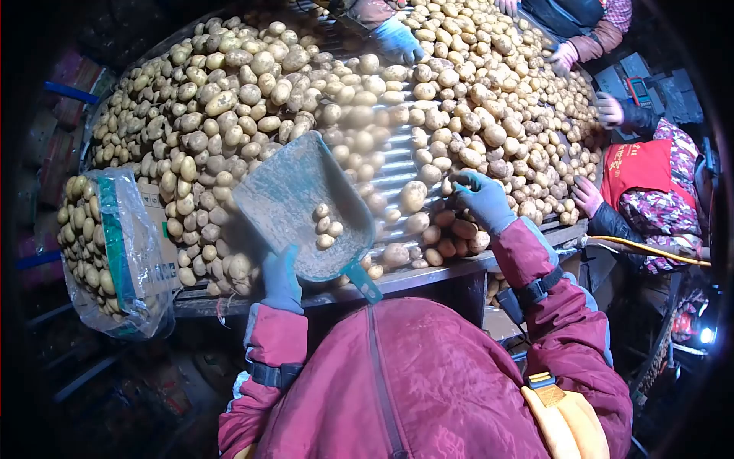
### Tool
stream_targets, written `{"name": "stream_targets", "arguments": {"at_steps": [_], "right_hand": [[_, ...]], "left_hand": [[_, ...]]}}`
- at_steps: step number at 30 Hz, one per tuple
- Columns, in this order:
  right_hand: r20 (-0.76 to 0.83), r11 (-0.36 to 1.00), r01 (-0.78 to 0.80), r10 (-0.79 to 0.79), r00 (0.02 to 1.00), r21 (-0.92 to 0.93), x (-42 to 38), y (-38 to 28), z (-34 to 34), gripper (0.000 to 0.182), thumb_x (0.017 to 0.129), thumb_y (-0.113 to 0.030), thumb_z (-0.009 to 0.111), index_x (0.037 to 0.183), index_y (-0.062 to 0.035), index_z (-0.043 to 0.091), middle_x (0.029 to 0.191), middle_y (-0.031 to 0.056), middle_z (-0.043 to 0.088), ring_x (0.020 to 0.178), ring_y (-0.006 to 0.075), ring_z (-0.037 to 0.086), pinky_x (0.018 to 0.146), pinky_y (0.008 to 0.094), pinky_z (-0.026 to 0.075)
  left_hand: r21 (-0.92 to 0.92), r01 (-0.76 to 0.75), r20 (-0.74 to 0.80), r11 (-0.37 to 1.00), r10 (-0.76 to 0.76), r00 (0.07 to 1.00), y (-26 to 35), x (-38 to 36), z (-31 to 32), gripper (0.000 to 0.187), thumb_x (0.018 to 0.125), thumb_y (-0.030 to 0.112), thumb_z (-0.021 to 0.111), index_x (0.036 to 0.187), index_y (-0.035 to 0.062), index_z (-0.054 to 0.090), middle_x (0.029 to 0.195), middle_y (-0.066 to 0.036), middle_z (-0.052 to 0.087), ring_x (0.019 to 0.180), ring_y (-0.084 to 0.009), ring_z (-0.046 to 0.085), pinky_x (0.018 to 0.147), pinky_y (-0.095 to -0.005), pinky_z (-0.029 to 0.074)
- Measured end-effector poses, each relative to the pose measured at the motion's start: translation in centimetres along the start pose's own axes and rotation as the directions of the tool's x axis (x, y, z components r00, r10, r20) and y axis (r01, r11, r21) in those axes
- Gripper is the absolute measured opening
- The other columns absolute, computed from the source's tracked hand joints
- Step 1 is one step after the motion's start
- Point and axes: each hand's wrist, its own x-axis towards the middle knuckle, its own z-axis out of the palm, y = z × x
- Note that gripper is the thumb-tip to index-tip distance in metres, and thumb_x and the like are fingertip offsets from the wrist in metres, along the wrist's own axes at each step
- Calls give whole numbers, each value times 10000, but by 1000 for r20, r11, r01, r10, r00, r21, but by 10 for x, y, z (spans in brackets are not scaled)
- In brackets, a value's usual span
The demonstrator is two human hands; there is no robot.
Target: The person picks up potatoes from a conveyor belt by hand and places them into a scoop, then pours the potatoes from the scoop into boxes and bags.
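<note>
Potato [413,196] is seen just left of the right hand [485,200], which is nearer than the left hand [281,279]; it is set on the metal rollers [397,170]. It is pale, brown-blotched and nearly round, so no long axis can be made out. The right fingers are curled, their grip untellable; the scoop [294,195] is touched by the left, grip unclear.

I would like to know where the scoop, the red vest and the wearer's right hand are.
Scoop [294,200], head view: inside of its pan.
Red vest [637,170], head view: its cloth.
Right hand [488,202], head view: back of the glove.
</note>
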Motion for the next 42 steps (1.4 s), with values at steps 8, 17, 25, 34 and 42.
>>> {"name": "stream_targets", "arguments": {"at_steps": [8, 17, 25, 34, 42], "right_hand": [[159, 808, 158, -80, 984, -567, -22, -24, 31, 360, 778, -297, 749, 1074, -93, 740, 1033, 164, 722, 999, 306, 700, 868, 411, 552], [125, 856, 261, -230, 965, -445, -15, -22, 20, 247, 830, -281, 737, 983, -88, 743, 861, 115, 736, 793, 239, 720, 722, 363, 571], [8, 998, -53, 53, 999, 27, 0, 1, 15, 276, 899, -284, 684, 1022, -41, 730, 918, 107, 747, 833, 199, 715, 753, 358, 567], [28, 730, 54, -47, 998, -681, -15, -31, 51, 270, 852, -291, 652, 1057, -116, 673, 1082, 145, 651, 1015, 349, 669, 853, 461, 540], [118, 765, 46, 40, 992, -643, -15, -64, 32, 288, 858, -304, 674, 1073, -113, 695, 1085, 173, 719, 1035, 345, 689, 897, 443, 540]], "left_hand": [[14, -24, 51, 1000, 23, 998, -3, -1, 10, 333, 930, 114, 640, 1210, -64, 614, 1160, -132, 659, 1035, -220, 644, 911, -362, 526], [-10, 4, 89, 1000, -3, 996, -4, -7, 20, 398, 867, 144, 722, 1159, -102, 609, 1088, -146, 657, 947, -220, 631, 857, -351, 507], [41, -18, 73, 999, 15, 997, 1, -18, 23, 409, 867, 201, 719, 1117, -113, 641, 1069, -142, 664, 901, -208, 630, 827, -346, 520], [117, 13, 103, 993, -25, 994, -8, -16, 14, 340, 912, 111, 662, 1200, -68, 632, 1126, -107, 675, 987, -193, 649, 885, -321, 524], [154, 9, 89, 988, -23, 996, -6, -22, 23, 328, 910, 110, 658, 1181, -73, 633, 1103, -109, 668, 958, -187, 642, 882, -319, 526]]}}
